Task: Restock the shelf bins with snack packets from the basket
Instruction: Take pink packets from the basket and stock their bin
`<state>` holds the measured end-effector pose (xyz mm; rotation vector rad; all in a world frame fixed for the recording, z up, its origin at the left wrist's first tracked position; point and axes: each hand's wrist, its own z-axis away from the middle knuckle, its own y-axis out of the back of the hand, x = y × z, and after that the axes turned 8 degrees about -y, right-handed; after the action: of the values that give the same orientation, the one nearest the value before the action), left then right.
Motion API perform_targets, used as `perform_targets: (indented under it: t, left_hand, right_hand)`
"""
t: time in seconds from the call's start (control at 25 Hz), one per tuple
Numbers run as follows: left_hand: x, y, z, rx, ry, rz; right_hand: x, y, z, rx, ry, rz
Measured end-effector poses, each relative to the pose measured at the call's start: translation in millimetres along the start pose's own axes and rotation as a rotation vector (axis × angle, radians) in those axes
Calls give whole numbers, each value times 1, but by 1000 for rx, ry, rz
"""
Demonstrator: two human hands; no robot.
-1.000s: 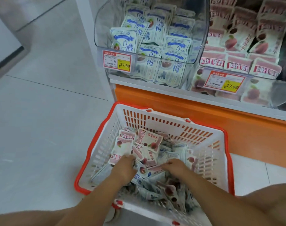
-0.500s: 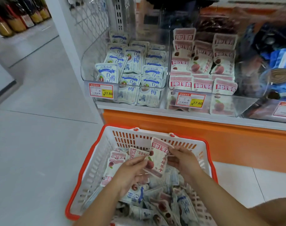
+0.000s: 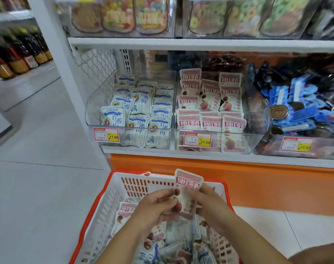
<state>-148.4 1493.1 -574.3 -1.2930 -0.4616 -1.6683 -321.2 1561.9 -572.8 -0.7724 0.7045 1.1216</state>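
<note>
Left of the red-rimmed basket, bare grey floor is lying open to you. Above the basket's left half, a clear bin of blue-and-white packets is facing you with its low front lip. Over the basket's middle, your left hand is curling its fingers round the lower left edge of a pink plum snack packet, which is standing upright at the basket's far rim. Your right hand is pinching the packet's right side. Above the basket's right half, the open-topped bin of matching pink packets is waiting across open air. The orange base panel is running just behind the basket.
</note>
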Motion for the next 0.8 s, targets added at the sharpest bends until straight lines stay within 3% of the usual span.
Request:
perform_targets:
  t: [0.08, 0.24, 0.4, 0.52, 0.68, 0.8]
  left_hand:
    - [25, -9, -1, -27, -78, -30]
    - [99, -39, 0, -39, -327, -178]
    - [164, -47, -18, 146, -638, -441]
    - [188, -34, -51, 293, -728, -662]
    - [216, -32, -96, 299, -780, -966]
    - [254, -47, -145, 234, -786, -1430]
  right_hand:
    - [-28, -5, 20, 10, 69, 311]
    - [-117, 7, 53, 147, 247, 608]
    - [-195, 28, 45, 263, 433, 446]
    - [-231, 43, 9, 417, 380, 413]
    - [-246, 61, -27, 450, 288, 354]
    - [-251, 79, -35, 453, 297, 255]
